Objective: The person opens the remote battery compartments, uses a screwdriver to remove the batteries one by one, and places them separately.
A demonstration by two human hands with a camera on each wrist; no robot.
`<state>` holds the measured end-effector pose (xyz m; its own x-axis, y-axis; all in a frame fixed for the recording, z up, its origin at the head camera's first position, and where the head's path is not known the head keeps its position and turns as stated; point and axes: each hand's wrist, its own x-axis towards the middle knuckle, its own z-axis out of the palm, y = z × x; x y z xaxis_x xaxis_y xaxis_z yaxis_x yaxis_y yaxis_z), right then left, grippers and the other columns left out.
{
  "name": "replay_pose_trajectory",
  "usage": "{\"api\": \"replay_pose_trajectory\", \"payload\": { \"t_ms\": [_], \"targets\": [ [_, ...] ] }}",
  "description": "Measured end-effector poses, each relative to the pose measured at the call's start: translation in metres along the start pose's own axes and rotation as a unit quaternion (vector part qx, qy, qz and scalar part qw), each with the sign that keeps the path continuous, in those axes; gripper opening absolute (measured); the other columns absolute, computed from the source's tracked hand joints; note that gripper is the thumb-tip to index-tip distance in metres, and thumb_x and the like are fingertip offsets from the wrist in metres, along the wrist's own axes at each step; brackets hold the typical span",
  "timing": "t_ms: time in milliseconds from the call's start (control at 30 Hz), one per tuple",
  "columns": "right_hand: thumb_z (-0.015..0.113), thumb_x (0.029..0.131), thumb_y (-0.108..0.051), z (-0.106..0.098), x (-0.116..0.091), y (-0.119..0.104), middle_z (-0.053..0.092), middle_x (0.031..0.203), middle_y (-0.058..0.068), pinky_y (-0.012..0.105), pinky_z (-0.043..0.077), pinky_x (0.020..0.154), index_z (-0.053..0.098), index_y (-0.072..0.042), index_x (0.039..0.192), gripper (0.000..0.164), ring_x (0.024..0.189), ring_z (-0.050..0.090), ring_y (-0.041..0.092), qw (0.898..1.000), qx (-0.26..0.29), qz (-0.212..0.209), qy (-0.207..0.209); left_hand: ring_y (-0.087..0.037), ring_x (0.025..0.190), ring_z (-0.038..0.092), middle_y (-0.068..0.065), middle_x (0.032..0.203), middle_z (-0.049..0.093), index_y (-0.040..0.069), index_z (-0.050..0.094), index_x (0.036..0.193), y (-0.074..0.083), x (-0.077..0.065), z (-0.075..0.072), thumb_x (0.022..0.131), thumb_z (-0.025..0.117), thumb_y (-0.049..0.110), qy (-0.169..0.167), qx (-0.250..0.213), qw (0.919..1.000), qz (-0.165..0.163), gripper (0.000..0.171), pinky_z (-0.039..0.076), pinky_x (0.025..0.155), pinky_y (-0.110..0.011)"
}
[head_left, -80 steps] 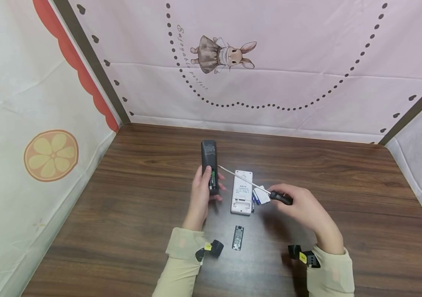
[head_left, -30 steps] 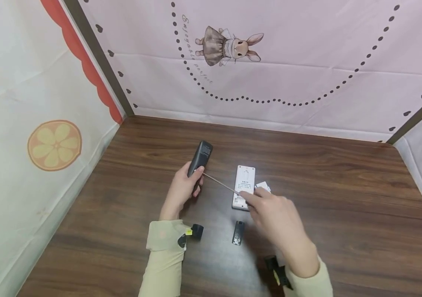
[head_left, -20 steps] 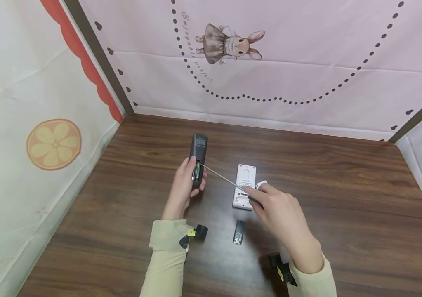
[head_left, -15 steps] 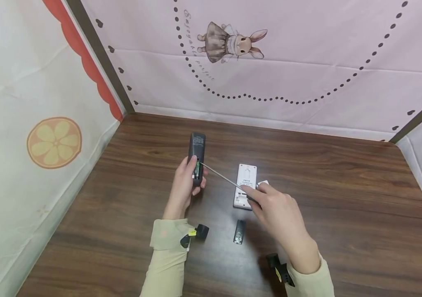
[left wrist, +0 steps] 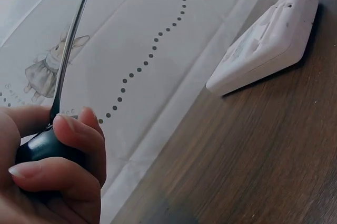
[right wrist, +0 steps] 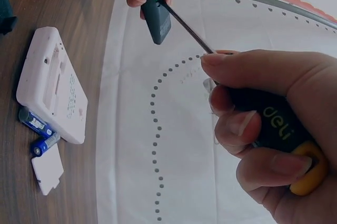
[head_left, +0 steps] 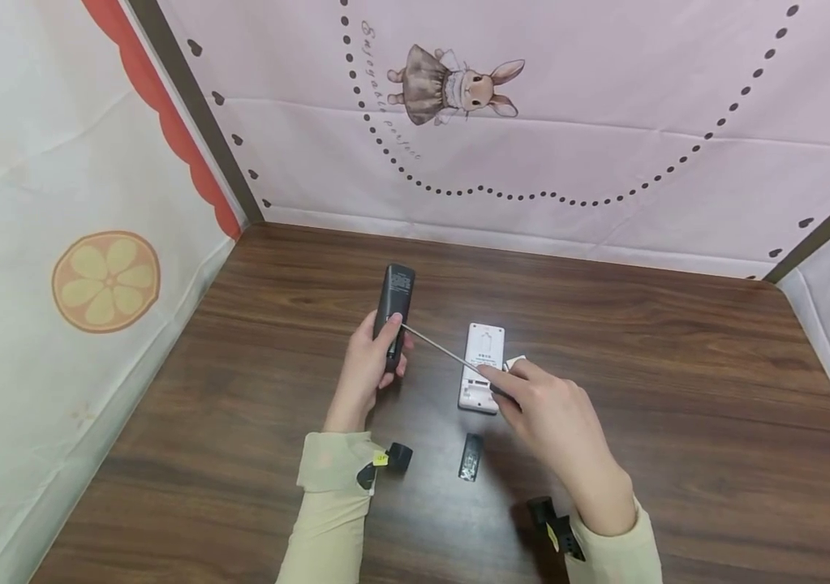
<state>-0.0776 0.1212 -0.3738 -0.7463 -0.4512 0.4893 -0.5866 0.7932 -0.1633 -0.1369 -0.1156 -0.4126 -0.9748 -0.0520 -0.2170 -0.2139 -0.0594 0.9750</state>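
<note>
In the head view my left hand (head_left: 362, 365) grips a black remote control (head_left: 397, 288), its back facing up and its thumb lying over the battery compartment. A green battery showing in that remote is mostly hidden by the thumb. My right hand (head_left: 561, 422) holds a screwdriver (head_left: 438, 346) by its dark handle, which has a yellow end in the right wrist view. The thin metal shaft crosses leftwards, with its tip right at the remote's compartment beside the left thumb. In the left wrist view, fingers (left wrist: 55, 176) curl round the dark remote.
A white remote (head_left: 483, 345) lies back up on the wooden table, its compartment uncovered. Beside it, in the right wrist view, are two blue batteries (right wrist: 37, 124) and a small white cover (right wrist: 48, 170). A black battery cover (head_left: 470, 457) lies nearer me. Fabric walls (head_left: 604, 122) enclose the table.
My right hand has moved left, bringing the screwdriver tip to the black remote. The remote has shifted left and tilted back and forth; the left thumb now covers more of its compartment.
</note>
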Motion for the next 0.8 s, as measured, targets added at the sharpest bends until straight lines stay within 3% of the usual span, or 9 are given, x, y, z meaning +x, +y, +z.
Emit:
{"api": "replay_pose_trajectory", "payload": {
  "t_ms": [167,267,433,567,667,800],
  "targets": [
    [0.074,0.073,-0.013,-0.002,-0.001,0.000,0.059,0.079,-0.007,0.028,0.039,0.042,0.070,-0.024,0.102,0.031,0.048,0.046,0.011,1.000,0.004,-0.001,-0.009,-0.013,0.044,0.049,-0.020,0.092,0.058,0.017,0.047,0.121,-0.016,0.010,-0.006,0.092,0.051,0.041,0.006,-0.014,0.9999,0.005,0.038,0.029,0.030,-0.019],
    [0.075,0.073,-0.012,-0.002,-0.002,-0.002,0.058,0.079,-0.007,0.028,0.039,0.042,0.070,-0.024,0.103,0.032,0.047,0.046,0.012,1.000,0.004,0.004,-0.012,-0.013,0.044,0.049,-0.015,0.089,0.059,0.019,0.048,0.119,-0.019,0.011,-0.007,0.091,0.052,0.045,0.011,0.002,0.9999,0.011,0.038,0.030,0.030,-0.019],
    [0.074,0.073,-0.010,-0.002,-0.002,-0.013,0.056,0.074,-0.004,0.027,0.033,0.038,0.069,-0.023,0.103,0.033,0.042,0.039,0.013,0.999,-0.025,0.013,-0.018,-0.013,0.045,0.050,-0.013,0.088,0.060,0.022,0.047,0.118,-0.018,0.009,-0.009,0.089,0.051,0.049,0.018,0.048,0.9986,0.011,0.040,0.031,0.032,-0.020],
    [0.070,0.075,-0.009,0.001,0.000,-0.025,0.053,0.070,0.000,0.025,0.029,0.034,0.068,-0.019,0.102,0.030,0.040,0.036,0.013,0.998,-0.061,-0.011,-0.012,-0.013,0.046,0.050,-0.011,0.085,0.060,0.021,0.047,0.116,-0.016,0.009,-0.013,0.091,0.050,0.048,0.025,0.082,0.9963,0.007,0.037,0.032,0.033,-0.020],
    [0.068,0.076,-0.010,0.003,0.001,-0.027,0.052,0.069,0.000,0.024,0.030,0.034,0.068,-0.018,0.103,0.029,0.041,0.038,0.012,0.997,-0.065,-0.027,-0.016,-0.013,0.045,0.050,-0.012,0.084,0.059,0.018,0.047,0.114,-0.016,0.009,-0.016,0.092,0.050,0.046,0.024,0.089,0.9958,0.005,0.036,0.032,0.033,-0.020],
    [0.071,0.075,-0.011,-0.001,0.000,-0.017,0.054,0.070,-0.004,0.025,0.031,0.037,0.070,-0.021,0.103,0.029,0.042,0.037,0.011,0.999,-0.041,-0.014,-0.022,-0.013,0.044,0.048,-0.011,0.079,0.058,0.018,0.050,0.112,-0.017,0.010,-0.018,0.090,0.052,0.047,-0.001,0.082,0.9967,0.003,0.036,0.031,0.033,-0.021]
  ]
}}
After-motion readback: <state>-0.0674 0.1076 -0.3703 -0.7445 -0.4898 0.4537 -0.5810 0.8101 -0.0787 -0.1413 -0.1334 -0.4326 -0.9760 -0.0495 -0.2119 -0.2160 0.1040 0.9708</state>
